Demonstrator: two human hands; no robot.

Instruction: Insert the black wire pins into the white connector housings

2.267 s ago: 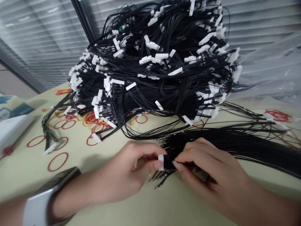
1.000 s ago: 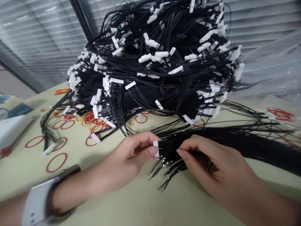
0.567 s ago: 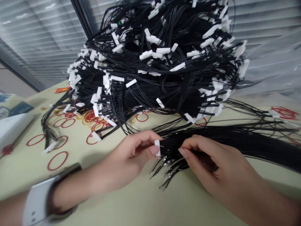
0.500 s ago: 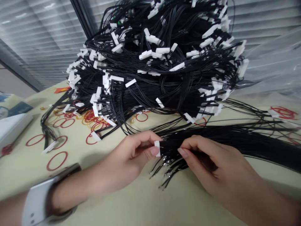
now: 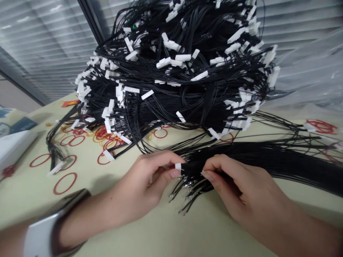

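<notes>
Okay, quick notes. Left hand [image 5: 142, 182] is closed in a pinch at the near end of a loose bunch of black wires [image 5: 257, 160], thumb and fingertips on a small white plastic connector [image 5: 178, 166]. Just changed: that connector shows far less than a moment ago, only a short white stub by the left thumb, so it has turned or slipped within the pinch; exact angle hard to tell. Right hand [image 5: 235, 182] is curled just beside it, fingers closed on the wires, gripping part of the bunch, though they hide what sits inside. Metal-tipped wire ends [image 5: 189, 185] fan out below the hands, hanging loose over the pale green table [image 5: 160, 228]. The bunch runs off right and lies flat on the tabletop. Behind it sits a big heap of black wires [image 5: 171, 92] with many white connectors, red rubber bands [image 5: 65, 173] scattered near its left side. Clear plastic sheet [image 5: 308, 71] behind the heap at right, white box [image 5: 13, 150] at left edge, white watch [image 5: 40, 228] on left wrist.
</notes>
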